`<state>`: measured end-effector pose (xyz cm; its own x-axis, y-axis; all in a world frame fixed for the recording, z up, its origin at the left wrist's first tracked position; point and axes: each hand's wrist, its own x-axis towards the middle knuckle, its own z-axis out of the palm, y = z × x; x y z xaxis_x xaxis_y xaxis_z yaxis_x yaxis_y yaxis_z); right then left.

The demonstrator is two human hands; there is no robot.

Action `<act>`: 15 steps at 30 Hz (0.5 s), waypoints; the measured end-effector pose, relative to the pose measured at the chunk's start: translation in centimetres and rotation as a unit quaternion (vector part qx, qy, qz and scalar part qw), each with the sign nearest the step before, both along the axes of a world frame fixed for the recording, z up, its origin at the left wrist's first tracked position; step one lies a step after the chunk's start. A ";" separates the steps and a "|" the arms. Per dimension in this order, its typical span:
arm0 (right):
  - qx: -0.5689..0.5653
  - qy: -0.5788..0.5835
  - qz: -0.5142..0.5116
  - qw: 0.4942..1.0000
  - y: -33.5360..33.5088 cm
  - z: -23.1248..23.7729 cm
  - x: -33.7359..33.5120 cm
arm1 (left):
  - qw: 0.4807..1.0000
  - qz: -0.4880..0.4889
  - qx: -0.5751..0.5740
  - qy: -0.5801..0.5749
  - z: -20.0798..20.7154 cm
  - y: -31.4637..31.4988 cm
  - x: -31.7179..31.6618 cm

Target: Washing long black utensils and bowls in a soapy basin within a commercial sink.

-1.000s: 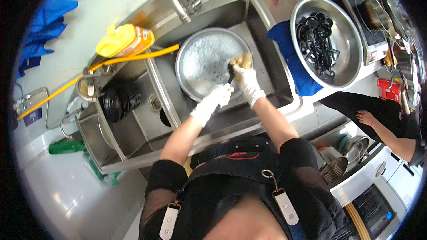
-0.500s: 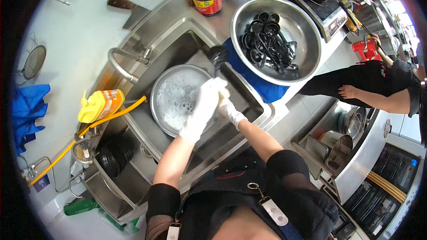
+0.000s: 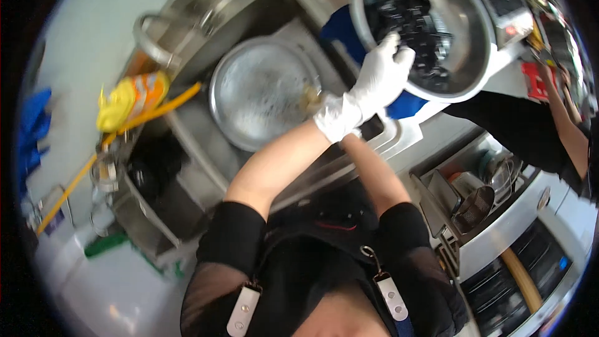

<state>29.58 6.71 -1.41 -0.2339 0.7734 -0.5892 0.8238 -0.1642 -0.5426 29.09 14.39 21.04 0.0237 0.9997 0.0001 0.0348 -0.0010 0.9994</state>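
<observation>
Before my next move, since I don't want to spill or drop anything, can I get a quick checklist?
1. Left hand at the bowl: ok, fingers over its near rim, by the spoons.
2. Spoon secure in those fingers: cannot tell, too blurred.
3. Forearms uncrossed: not ok, left forearm reaches across the right forearm.
4. Right hand in clear view: not ok, mostly hidden.
5. Basin inside the sink: ok.
</observation>
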 end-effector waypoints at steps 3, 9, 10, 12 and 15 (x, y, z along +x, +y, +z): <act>0.001 -0.036 0.026 0.999 1.9 0.3 0.5 | 0.997 0.015 0.065 -0.036 -2.6 -7.0 -7.1; 0.079 -0.325 0.153 0.930 3.7 4.2 -1.4 | 0.896 0.244 -0.317 0.194 -21.9 -17.9 -22.6; 0.174 -0.274 0.206 0.923 3.6 4.5 -2.2 | 0.896 0.273 -0.257 0.237 -23.9 -18.9 -24.6; 0.298 -0.128 0.258 0.910 4.1 3.9 -4.2 | 0.877 0.346 -0.251 0.222 -26.4 -19.4 -27.8; 0.223 0.056 0.145 0.962 6.0 -0.3 -8.7 | 0.849 0.363 -0.336 0.184 -29.9 -18.1 -31.6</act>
